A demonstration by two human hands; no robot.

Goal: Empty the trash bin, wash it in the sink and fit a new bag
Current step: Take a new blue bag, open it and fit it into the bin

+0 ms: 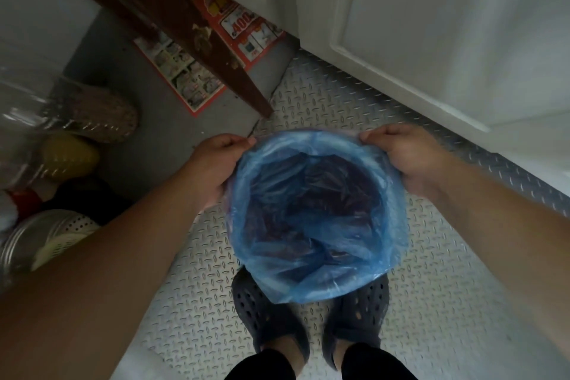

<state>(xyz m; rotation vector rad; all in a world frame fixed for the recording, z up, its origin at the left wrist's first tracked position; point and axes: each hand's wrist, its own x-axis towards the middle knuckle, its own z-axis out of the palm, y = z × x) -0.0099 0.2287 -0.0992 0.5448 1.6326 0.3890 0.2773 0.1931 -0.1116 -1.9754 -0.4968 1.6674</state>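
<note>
From the head camera, a blue bag [311,213] lines the trash bin, its mouth spread wide and its edge folded over the bin's rim; the dark bin shows only through the plastic. The left hand [214,160] pinches the bag's edge at the far left, fingers closed on the film. The right hand [407,156] grips the opposite edge likewise. Bin and bag sit above dark clogs [265,315] on a diamond-plate floor [431,271].

Dim, soft — edges warped, shadowed
</note>
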